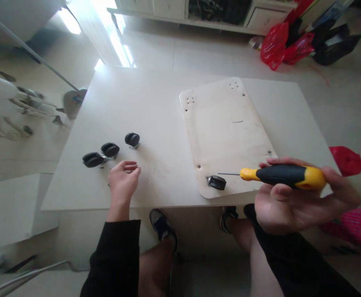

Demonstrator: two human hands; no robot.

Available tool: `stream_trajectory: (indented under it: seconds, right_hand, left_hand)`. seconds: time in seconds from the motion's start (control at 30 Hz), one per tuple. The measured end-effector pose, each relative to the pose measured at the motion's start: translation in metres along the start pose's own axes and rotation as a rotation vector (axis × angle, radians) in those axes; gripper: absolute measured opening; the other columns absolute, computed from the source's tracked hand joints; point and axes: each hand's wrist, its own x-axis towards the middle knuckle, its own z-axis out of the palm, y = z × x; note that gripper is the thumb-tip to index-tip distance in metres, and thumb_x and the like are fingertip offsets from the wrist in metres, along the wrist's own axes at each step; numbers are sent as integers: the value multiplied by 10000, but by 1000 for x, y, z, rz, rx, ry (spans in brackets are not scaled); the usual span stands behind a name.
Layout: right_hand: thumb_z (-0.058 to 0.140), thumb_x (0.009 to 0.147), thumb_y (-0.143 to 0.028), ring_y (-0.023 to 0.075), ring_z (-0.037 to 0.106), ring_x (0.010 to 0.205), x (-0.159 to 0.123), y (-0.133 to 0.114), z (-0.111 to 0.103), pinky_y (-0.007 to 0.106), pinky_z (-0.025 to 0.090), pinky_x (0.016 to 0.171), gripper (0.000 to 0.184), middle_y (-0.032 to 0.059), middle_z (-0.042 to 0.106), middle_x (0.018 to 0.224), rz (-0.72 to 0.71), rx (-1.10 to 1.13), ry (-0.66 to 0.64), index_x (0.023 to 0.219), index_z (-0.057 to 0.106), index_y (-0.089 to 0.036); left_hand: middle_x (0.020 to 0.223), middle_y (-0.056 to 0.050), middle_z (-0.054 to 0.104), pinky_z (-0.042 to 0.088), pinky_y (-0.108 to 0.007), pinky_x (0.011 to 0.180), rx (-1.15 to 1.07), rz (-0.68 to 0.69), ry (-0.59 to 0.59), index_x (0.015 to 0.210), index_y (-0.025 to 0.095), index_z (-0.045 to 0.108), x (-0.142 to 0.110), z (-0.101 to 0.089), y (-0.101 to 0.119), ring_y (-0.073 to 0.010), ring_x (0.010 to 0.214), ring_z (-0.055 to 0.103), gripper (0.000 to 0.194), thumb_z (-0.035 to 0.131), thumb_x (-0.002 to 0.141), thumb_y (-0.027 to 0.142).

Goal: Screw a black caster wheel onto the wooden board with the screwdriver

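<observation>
3 casters point(110, 149) near left hand point(123, 179), plates point(134, 147) partly hidden

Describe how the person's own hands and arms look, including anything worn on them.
The left hand and right hand are ungloved. The left sleeve is loose, plain black, with a straight hem; the right sleeve is black too. No markings show on either.

A yellow-and-black screwdriver point(282, 176) is held in the right hand point(301, 206), its shaft point(230, 173) seen over a drilled board point(222, 134), on whose near left corner a black caster point(218, 182) is set. Three more casters point(110, 149) are spread on the white table point(155, 103) near the curled left hand point(124, 178).
</observation>
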Motion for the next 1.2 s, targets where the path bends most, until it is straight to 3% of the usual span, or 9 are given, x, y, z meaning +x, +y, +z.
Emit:
stream_trajectory:
  seconds: [0.1,0.27,0.4,0.53,0.63,0.73,0.87,1.03,1.2]
  right_hand:
    - [854,815,-334,188,738,793,-1,-4,0,385,664,599,555,23,752,1069,52,27,35,1341,680,-312]
    - [844,830,-302,211,739,812,0,-4,-5,425,661,665,517,35,754,1059,164,40,71,1321,681,-318]
    - [847,809,-182,222,755,892,1,0,-14,430,691,717,570,55,745,1100,181,104,16,1340,660,-271]
    - [825,764,-23,227,771,937,3,-3,-22,424,727,721,630,55,730,1125,254,173,-102,1320,649,-261]
    - [828,759,-10,233,777,957,4,-9,-29,422,740,701,681,75,749,1151,242,205,-188,1362,628,-253]
    - [819,736,29,236,783,980,5,-12,-36,412,744,715,750,101,757,1193,225,227,-240,1408,608,-229]
    - [787,740,61,219,787,988,6,-13,-40,388,743,700,766,83,755,1223,222,217,-278,1419,592,-235]
    - [792,738,73,228,783,1021,5,-8,-37,409,740,787,741,95,747,1227,263,191,-262,1389,591,-216]
    - [813,755,44,232,782,1040,1,-6,-36,388,731,789,732,97,740,1225,282,202,-306,1394,573,-220]
  left_hand:
    - [952,-92,814,562,-299,654,42,-44,-18,1053,161,792,4,-5,-8,-237,801,756,314,738,761,264]
    - [984,-84,808,572,-325,694,119,94,80,1055,191,788,-11,-13,22,-206,717,715,311,721,794,346]
    - [902,-75,785,525,-291,605,50,152,-64,1013,184,774,-28,-6,47,-188,651,691,282,668,823,364]
    - [868,-62,763,479,-266,547,-79,291,-305,997,184,766,-57,19,70,-158,605,646,301,699,834,428]
    - [900,-63,761,500,-269,566,-131,375,-504,999,189,764,-84,38,86,-146,630,627,288,700,868,438]
    - [1005,-72,764,532,-282,619,-133,430,-607,1024,201,760,-106,52,96,-157,722,663,250,704,888,402]
    - [1171,-78,732,562,-303,699,-116,506,-674,1133,244,766,-122,61,100,-186,883,699,285,762,872,359]
    - [1083,-54,714,565,-356,822,-64,568,-629,1065,252,765,-126,68,100,-200,907,685,240,819,838,305]
    - [1061,-43,717,557,-345,798,-51,595,-660,1045,247,752,-121,69,102,-195,883,682,233,800,818,247]
